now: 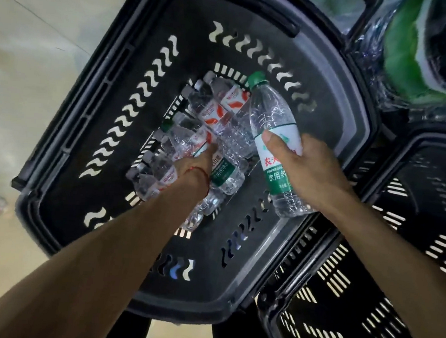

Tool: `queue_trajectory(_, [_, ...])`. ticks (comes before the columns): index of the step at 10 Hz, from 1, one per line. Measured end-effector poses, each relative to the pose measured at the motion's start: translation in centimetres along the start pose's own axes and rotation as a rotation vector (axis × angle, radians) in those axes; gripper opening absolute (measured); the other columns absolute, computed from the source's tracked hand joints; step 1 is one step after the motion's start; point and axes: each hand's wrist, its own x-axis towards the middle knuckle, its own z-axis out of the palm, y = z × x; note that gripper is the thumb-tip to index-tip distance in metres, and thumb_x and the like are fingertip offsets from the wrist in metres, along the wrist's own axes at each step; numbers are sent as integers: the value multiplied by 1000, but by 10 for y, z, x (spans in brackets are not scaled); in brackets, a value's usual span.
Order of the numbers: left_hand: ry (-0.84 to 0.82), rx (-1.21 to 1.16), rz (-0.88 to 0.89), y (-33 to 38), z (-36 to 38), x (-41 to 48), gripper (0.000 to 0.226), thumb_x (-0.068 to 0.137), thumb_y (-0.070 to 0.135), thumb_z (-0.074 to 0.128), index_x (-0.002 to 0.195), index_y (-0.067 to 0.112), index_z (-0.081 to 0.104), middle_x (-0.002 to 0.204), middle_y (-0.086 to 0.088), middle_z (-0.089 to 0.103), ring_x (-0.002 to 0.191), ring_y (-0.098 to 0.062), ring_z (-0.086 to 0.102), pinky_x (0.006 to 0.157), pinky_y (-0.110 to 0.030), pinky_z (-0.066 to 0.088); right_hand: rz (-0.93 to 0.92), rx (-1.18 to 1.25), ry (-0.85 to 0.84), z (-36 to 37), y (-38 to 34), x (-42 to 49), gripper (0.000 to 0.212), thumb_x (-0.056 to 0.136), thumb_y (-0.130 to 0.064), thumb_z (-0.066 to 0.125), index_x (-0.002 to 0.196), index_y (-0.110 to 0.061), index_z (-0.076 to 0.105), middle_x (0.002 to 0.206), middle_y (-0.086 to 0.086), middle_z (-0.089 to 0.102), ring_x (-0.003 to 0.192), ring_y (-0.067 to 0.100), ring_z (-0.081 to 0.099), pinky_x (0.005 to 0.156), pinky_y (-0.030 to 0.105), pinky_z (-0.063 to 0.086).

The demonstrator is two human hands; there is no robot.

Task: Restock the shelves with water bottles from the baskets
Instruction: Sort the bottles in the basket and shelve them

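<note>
Head cam: black basket [68, 119] at L/centre w/ red-label water bottles [213, 109] lying in its bottom. L hand [194, 168] reaches down among them, fingertips buried btwn bottles, so can't tell its grip. R hand [304, 167] wraps thumb and fingers round the label of a green-cap bottle [271, 114], held over the basket. Second basket [366, 300] beside it at R.

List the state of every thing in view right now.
basket: holds bottles lying on their sides.
green-capped bottle: capped, held over the basket.
right grip: wrapped round that bottle.
left grip: down among the basket's bottles, fingers hidden.
red-label bottles: capped, lying in the basket.
</note>
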Motion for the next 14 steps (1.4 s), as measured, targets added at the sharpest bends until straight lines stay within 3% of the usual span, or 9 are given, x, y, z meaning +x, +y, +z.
queue_trajectory(1, [-8,-17,3,17,2,-45,129,47,86,79,144,10,42,145,-8,55,116,-30,64,98,-41,55,-4,20,22,2,0,0,56,94,-70,53,98,-17,70,93,12,76,83,34,74,61,32,56])
queue_trajectory(2, [70,458,103,22,-16,-108,70,105,42,52,159,33,9,166,-4,20,133,-33,51,105,-41,49,11,41,28,1,-4,-2,54,92,-70,59,98,-17,70,94,13,77,85,37,74,66,40,60])
queue_trajectory(3, [83,723,306,14,-31,-135,79,107,11,48,163,32,-4,171,-6,3,151,-44,27,119,-55,31,33,47,26,6,-8,-11,56,92,-70,60,95,-15,71,91,15,76,81,38,74,64,42,59])
queue_trajectory(4, [-5,-50,356,-3,-61,-152,79,89,36,78,151,11,36,149,-9,52,129,-27,57,96,-23,49,45,107,24,11,-14,-27,48,94,-64,62,92,-17,70,89,17,75,69,29,72,55,33,53])
queue_trajectory(6, [-229,9,431,-4,-107,-217,111,52,61,90,147,23,45,138,1,64,128,-21,60,112,-49,46,33,216,-58,8,-33,-76,45,97,-57,62,96,-14,71,96,22,74,69,23,65,52,24,48])
queue_trajectory(8, [-376,-129,507,-3,-126,-300,72,64,40,89,129,21,64,116,-4,76,107,-28,73,99,-53,55,-63,287,-63,-9,-53,-139,47,98,-57,61,100,-11,72,97,24,74,84,41,71,65,50,57])
queue_trajectory(12, [-642,-232,457,-42,-157,-464,36,64,35,79,88,9,76,83,-14,67,79,-32,60,76,-37,49,-49,577,209,-55,-43,-294,39,100,-52,61,105,-15,72,88,2,75,76,13,69,71,32,56])
queue_trajectory(13, [-640,-146,512,-66,-165,-497,74,61,45,81,117,-2,67,101,-20,66,93,-36,64,79,-38,54,-44,688,279,-55,-33,-343,33,99,-47,66,108,-16,74,93,1,78,83,16,73,80,41,61])
queue_trajectory(14, [-665,-90,593,-88,-172,-528,75,63,44,81,119,-4,66,102,-21,68,88,-32,68,72,-35,60,-35,795,301,-53,-26,-391,28,102,-36,64,113,-12,72,94,6,77,84,20,73,76,38,61])
